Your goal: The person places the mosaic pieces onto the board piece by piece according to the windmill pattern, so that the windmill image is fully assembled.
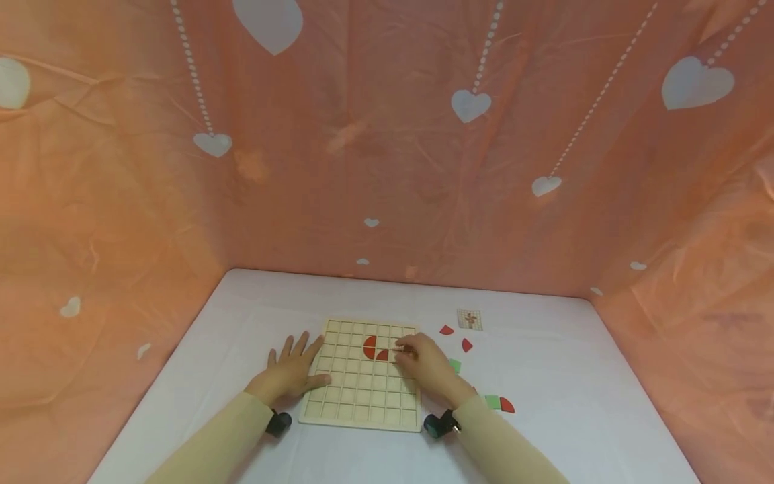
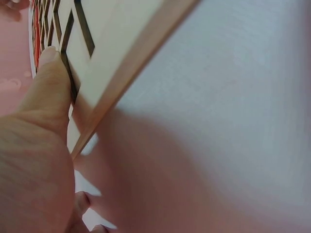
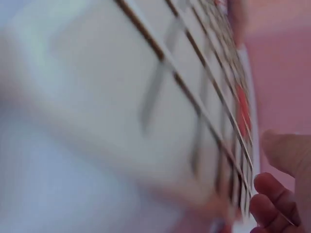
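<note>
A pale wooden board (image 1: 363, 393) with a grid of square recesses lies on the white table. Red quarter-circle pieces sit in its recesses: two stacked into a half circle (image 1: 369, 347), and one quarter piece (image 1: 382, 355) just right of them. My left hand (image 1: 290, 373) rests at the board's left edge, fingers spread, with the thumb (image 2: 51, 73) lying over the grid. Over the board's right side hovers my right hand (image 1: 426, 366), fingers bent and fingertips close to the quarter piece. In the right wrist view its thumb (image 3: 284, 150) and fingers stand apart, with no piece visible between them.
Right of the board lie loose red quarter pieces (image 1: 446, 330) and green squares (image 1: 492, 402), some partly hidden by the right arm. A small card (image 1: 469, 319) with a red pinwheel pattern lies at the back right. An orange curtain (image 1: 387, 202) with white hearts surrounds the table.
</note>
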A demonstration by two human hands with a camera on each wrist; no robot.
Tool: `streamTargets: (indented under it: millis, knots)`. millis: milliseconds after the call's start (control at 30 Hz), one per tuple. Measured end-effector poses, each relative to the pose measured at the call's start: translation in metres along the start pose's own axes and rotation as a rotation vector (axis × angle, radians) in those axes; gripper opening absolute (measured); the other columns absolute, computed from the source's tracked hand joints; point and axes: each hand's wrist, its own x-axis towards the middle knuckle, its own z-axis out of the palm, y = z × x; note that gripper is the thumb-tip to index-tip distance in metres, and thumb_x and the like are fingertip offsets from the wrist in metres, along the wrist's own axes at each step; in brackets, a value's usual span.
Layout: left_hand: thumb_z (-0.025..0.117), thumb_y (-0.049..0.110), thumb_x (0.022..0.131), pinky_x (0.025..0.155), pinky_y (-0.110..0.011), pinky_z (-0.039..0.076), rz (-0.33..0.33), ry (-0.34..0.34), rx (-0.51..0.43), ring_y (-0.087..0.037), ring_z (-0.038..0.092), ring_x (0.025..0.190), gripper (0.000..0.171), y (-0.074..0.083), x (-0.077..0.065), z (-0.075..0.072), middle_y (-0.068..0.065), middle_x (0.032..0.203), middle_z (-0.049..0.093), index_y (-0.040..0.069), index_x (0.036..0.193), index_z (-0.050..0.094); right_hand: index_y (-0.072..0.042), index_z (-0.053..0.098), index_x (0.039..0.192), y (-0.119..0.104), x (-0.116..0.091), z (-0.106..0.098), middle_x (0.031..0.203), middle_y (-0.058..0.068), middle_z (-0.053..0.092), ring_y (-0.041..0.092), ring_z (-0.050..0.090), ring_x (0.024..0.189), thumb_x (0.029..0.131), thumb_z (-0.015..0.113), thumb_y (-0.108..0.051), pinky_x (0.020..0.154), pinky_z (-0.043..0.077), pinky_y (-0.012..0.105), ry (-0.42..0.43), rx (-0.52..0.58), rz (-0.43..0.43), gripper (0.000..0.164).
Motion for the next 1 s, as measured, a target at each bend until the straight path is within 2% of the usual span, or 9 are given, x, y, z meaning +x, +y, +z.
streamTargets:
  millis: [100, 200, 333, 467, 633, 700, 867, 1000]
  knots:
    - [0.060, 0.053, 0.089, 0.104, -0.073, 0.003, 0.001, 0.001, -0.001, -0.052, 0.003, 0.140, 0.087, 0.000, 0.000, 0.001, -0.026, 0.158, 0.009, 0.011, 0.155, 0.021, -0.014, 0.064, 0.122, 0.021, -0.005, -0.021, 0.102, 0.000, 0.059, 0.016, 0.055, 0.088, 0.093, 0.066, -0.027, 0.076, 0.049, 0.033, 0.070, 0.055, 0.081, 0.031]
    - [0.060, 0.053, 0.089, 0.104, -0.073, 0.002, -0.001, -0.005, -0.009, -0.052, 0.002, 0.140, 0.088, 0.000, 0.001, 0.001, -0.026, 0.158, 0.008, 0.012, 0.155, 0.020, -0.014, 0.062, 0.124, 0.041, -0.013, -0.042, 0.104, 0.002, 0.059, 0.019, 0.055, 0.090, 0.093, 0.067, -0.028, 0.073, 0.050, 0.031, 0.120, 0.130, 0.199, 0.034]
    - [0.061, 0.054, 0.089, 0.104, -0.073, 0.002, 0.000, -0.008, -0.016, -0.053, 0.002, 0.140, 0.088, 0.000, 0.001, 0.001, -0.027, 0.157, 0.008, 0.011, 0.155, 0.021, -0.014, 0.061, 0.125, 0.063, -0.024, -0.062, 0.106, 0.004, 0.059, 0.022, 0.053, 0.095, 0.094, 0.066, -0.029, 0.080, 0.049, 0.034, 0.159, 0.167, 0.288, 0.036]
    - [0.061, 0.052, 0.089, 0.103, -0.074, 0.002, -0.005, -0.014, -0.013, -0.054, 0.002, 0.140, 0.087, 0.002, 0.001, -0.001, -0.027, 0.157, 0.009, 0.010, 0.155, 0.021, -0.011, 0.062, 0.123, 0.071, -0.031, -0.069, 0.103, 0.003, 0.061, 0.022, 0.054, 0.094, 0.094, 0.066, -0.028, 0.085, 0.047, 0.038, 0.151, 0.148, 0.268, 0.034]
    - [0.064, 0.048, 0.089, 0.103, -0.074, 0.001, -0.025, -0.031, -0.044, -0.053, 0.001, 0.140, 0.088, 0.004, 0.002, -0.004, -0.027, 0.157, 0.008, 0.010, 0.155, 0.020, -0.011, 0.064, 0.121, 0.070, -0.030, -0.066, 0.100, 0.001, 0.060, 0.020, 0.053, 0.091, 0.093, 0.066, -0.028, 0.082, 0.046, 0.036, 0.119, 0.110, 0.246, 0.033]
    - [0.065, 0.046, 0.089, 0.103, -0.074, 0.001, -0.033, -0.040, -0.060, -0.053, 0.000, 0.140, 0.088, 0.005, 0.002, -0.004, -0.027, 0.157, 0.007, 0.010, 0.155, 0.020, -0.013, 0.063, 0.122, 0.069, -0.028, -0.064, 0.099, 0.000, 0.060, 0.020, 0.052, 0.091, 0.093, 0.067, -0.029, 0.082, 0.046, 0.034, 0.128, 0.110, 0.270, 0.033]
    - [0.065, 0.047, 0.088, 0.103, -0.074, 0.001, -0.039, -0.040, -0.057, -0.053, 0.000, 0.140, 0.088, 0.005, 0.000, -0.004, -0.028, 0.157, 0.007, 0.009, 0.154, 0.021, -0.012, 0.062, 0.123, 0.067, -0.019, -0.060, 0.102, 0.003, 0.059, 0.022, 0.052, 0.094, 0.093, 0.067, -0.031, 0.082, 0.047, 0.035, 0.155, 0.181, 0.325, 0.036]
    - [0.064, 0.047, 0.089, 0.103, -0.074, 0.001, -0.027, -0.029, -0.045, -0.053, 0.001, 0.140, 0.087, 0.006, 0.000, -0.005, -0.028, 0.157, 0.008, 0.009, 0.154, 0.021, -0.011, 0.062, 0.123, 0.065, -0.007, -0.059, 0.104, 0.005, 0.060, 0.023, 0.054, 0.095, 0.091, 0.069, -0.032, 0.082, 0.049, 0.036, 0.185, 0.161, 0.295, 0.039]
